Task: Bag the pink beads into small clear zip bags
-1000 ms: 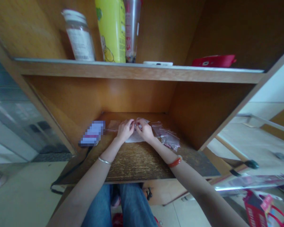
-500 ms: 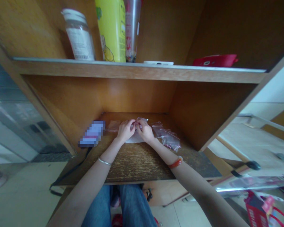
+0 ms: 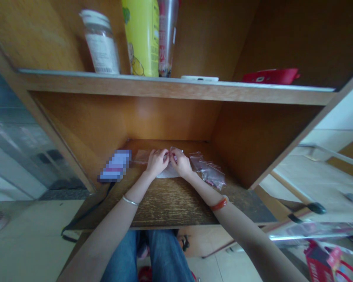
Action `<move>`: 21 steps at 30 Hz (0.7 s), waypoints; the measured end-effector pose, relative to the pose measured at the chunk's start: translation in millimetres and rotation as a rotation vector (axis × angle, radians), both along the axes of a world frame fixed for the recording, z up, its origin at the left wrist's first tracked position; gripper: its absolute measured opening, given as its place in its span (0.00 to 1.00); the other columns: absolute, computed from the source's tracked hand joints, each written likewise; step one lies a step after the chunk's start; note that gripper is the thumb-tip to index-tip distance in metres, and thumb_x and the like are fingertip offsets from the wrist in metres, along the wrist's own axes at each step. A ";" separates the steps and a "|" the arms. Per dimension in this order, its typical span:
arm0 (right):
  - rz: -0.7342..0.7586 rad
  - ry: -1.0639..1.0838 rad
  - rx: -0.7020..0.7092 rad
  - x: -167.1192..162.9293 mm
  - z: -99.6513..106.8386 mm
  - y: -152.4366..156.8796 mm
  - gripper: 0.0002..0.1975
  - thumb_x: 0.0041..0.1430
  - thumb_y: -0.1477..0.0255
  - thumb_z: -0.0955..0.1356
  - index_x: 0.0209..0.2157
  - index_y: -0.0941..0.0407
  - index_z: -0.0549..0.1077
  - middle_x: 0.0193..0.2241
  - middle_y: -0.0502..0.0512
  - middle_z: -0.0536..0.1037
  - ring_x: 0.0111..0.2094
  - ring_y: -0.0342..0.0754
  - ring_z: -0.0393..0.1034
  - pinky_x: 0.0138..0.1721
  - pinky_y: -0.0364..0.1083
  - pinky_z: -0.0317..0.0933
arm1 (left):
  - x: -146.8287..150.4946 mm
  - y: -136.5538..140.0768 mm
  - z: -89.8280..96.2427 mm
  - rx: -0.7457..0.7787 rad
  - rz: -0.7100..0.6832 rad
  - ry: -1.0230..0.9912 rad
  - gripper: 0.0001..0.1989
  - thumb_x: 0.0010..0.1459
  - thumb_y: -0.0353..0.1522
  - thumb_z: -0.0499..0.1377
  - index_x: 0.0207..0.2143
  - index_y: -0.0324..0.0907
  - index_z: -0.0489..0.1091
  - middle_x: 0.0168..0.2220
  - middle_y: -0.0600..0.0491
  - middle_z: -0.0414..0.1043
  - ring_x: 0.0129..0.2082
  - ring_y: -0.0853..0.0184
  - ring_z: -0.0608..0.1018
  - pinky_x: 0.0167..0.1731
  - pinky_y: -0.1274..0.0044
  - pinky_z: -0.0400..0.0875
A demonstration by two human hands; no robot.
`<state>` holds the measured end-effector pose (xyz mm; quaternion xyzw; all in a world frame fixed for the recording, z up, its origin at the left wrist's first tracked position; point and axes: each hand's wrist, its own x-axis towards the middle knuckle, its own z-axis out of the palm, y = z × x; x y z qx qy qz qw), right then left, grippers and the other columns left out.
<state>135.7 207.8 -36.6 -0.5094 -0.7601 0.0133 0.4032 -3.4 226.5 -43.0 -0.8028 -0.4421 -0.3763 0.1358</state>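
My left hand [image 3: 157, 161] and my right hand [image 3: 180, 161] meet over the wooden desk top [image 3: 167, 203], fingertips pinched close together. Whatever is between the fingers is too small and too covered to name. A clear plastic bag [image 3: 176, 149] shows just behind my right fingers; I cannot tell whether they hold it. Below both hands lies a pale, translucent sheet [image 3: 168, 172], partly covered by them. Right of my right hand are several clear zip bags [image 3: 212, 175], with small beads in the nearest. Another flat clear bag [image 3: 141, 156] lies beside my left hand.
A blurred-out phone-like device [image 3: 115, 166] with a black strap [image 3: 90, 213] lies at the left. On the shelf [image 3: 170, 87] above stand a white-lidded jar [image 3: 101, 45], a yellow package [image 3: 142, 39], a clear tube [image 3: 166, 39] and a red case [image 3: 270, 76]. Side panels flank the desk.
The camera view has shifted slightly, so the shelf items appear a little further right. Both hands stay in the same place, with fingers still pinched together.
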 end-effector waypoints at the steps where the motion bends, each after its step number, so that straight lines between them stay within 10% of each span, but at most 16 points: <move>1: -0.011 -0.007 -0.004 0.1 0.0 0.2 0.10 0.63 0.69 0.58 0.36 0.54 0.68 0.36 0.56 0.75 0.38 0.48 0.69 0.37 0.44 0.62 | 0.1 -0.4 0.3 0.006 0.012 0.006 0.05 0.58 0.31 0.52 0.36 0.43 0.67 0.33 0.51 0.76 0.34 0.62 0.76 0.40 0.70 0.63; 21: -0.071 -0.063 -0.022 -3.6 6.4 -7.8 0.06 0.60 0.70 0.61 0.34 0.54 0.69 0.35 0.56 0.76 0.36 0.49 0.69 0.36 0.44 0.61 | -2.1 3.6 -1.2 0.033 0.114 -0.065 0.04 0.57 0.32 0.54 0.31 0.43 0.68 0.28 0.52 0.76 0.30 0.63 0.77 0.39 0.70 0.61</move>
